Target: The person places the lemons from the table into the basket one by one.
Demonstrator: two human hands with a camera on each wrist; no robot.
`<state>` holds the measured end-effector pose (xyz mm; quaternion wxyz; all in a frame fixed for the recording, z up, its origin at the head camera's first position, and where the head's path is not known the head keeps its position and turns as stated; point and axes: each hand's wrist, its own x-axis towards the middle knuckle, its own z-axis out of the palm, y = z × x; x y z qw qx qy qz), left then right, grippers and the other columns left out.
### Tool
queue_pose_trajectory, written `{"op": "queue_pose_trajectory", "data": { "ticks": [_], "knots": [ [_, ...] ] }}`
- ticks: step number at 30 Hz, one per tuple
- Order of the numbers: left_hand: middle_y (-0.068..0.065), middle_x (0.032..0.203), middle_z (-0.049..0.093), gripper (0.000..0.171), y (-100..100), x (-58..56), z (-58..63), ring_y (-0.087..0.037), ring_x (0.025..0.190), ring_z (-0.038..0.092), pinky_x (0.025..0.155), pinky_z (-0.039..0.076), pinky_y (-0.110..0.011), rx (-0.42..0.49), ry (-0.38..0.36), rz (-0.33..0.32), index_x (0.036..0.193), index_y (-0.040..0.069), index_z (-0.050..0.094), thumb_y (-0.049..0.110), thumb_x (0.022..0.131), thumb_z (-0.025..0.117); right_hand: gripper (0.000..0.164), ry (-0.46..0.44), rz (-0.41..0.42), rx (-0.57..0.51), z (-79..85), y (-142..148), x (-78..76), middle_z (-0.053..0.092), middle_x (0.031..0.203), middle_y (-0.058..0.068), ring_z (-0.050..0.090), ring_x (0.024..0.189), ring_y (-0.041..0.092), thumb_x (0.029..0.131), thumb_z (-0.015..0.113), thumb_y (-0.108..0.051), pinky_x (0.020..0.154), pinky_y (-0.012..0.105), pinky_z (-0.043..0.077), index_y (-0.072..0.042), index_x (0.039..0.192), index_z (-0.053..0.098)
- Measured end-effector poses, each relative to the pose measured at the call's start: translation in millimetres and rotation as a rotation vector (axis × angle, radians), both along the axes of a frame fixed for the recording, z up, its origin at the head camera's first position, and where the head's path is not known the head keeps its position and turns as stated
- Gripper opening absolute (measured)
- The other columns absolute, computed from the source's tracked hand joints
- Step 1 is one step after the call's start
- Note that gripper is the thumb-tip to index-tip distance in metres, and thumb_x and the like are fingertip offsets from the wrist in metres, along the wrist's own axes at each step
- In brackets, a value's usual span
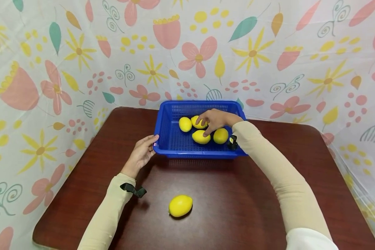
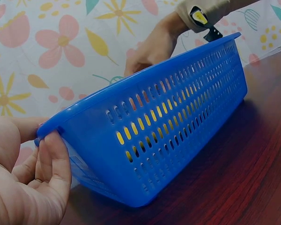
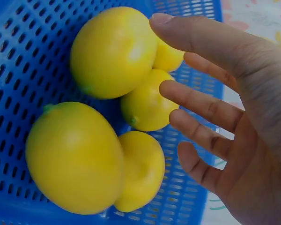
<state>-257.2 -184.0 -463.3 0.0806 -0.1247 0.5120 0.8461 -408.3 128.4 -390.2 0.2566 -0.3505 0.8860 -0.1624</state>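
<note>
A blue plastic basket (image 1: 203, 152) with slotted walls stands at the back of the table, several yellow lemons (image 3: 75, 157) inside it. At its left front corner my left hand (image 1: 141, 153) pinches the rim, thumb on one side and fingers on the other, as the left wrist view also shows. My right hand (image 1: 217, 119) is over the lemons inside the basket, with its fingers apart and nothing gripped. In the right wrist view its thumb tip lies right at the edge of the upper lemon (image 3: 113, 51), and the fingertips overlap the middle lemon (image 3: 143, 105).
One more lemon (image 1: 180, 205) lies on the dark brown table (image 1: 237, 201), in front of the basket. Behind and at both sides hangs a white patterned cloth (image 1: 218, 31). Dark straps (image 1: 133, 190) are on the wrists over beige sleeves.
</note>
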Motion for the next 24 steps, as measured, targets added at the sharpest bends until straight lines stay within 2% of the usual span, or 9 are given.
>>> {"op": "queue_pose_trajectory", "data": {
  "ticks": [6,11,14,18,24],
  "knots": [
    [0.003,0.078,0.062,0.009,-0.1,-0.4,0.5,-0.006,0.066,0.056,0.062,0.052,-0.019,-0.006,0.002,-0.003,0.095,0.011,0.065,0.014,0.104,0.062,0.055,0.093,0.014,-0.073,13.2,8.9,12.1,0.068,0.128,0.012,0.059,0.123,0.032,0.087,0.082,-0.034,0.102,0.054,0.048,-0.015,0.135,0.064],
    [0.003,0.079,0.063,0.011,0.4,0.5,1.6,-0.007,0.066,0.057,0.062,0.052,-0.019,0.003,-0.002,-0.007,0.094,0.012,0.065,0.013,0.104,0.062,0.047,0.206,-0.029,-0.137,24.4,15.1,33.9,0.072,0.12,0.011,0.063,0.114,0.03,0.091,0.077,-0.037,0.106,0.056,0.04,-0.013,0.13,0.067],
    [0.003,0.08,0.064,0.01,0.3,0.8,2.3,-0.007,0.066,0.058,0.063,0.052,-0.019,0.009,-0.003,-0.008,0.094,0.012,0.065,0.013,0.103,0.062,0.047,0.264,-0.089,-0.172,28.8,16.0,52.1,0.074,0.115,0.01,0.065,0.111,0.03,0.092,0.076,-0.038,0.103,0.054,0.043,-0.011,0.129,0.067],
    [0.002,0.08,0.064,0.007,0.9,1.0,2.2,-0.006,0.065,0.057,0.062,0.052,-0.018,0.017,-0.005,0.005,0.095,0.01,0.066,0.012,0.102,0.065,0.044,0.306,-0.172,-0.232,29.2,15.5,81.2,0.075,0.11,0.009,0.068,0.106,0.029,0.092,0.077,-0.037,0.089,0.048,0.055,-0.01,0.125,0.069],
    [0.003,0.08,0.064,0.011,1.5,0.9,2.4,-0.006,0.067,0.058,0.062,0.052,-0.018,0.005,-0.004,-0.005,0.093,0.012,0.066,0.013,0.103,0.062,0.038,0.372,-0.188,-0.341,19.8,14.4,125.5,0.076,0.103,0.006,0.069,0.094,0.023,0.09,0.08,-0.036,0.081,0.042,0.057,-0.011,0.117,0.072]
  ]
}}
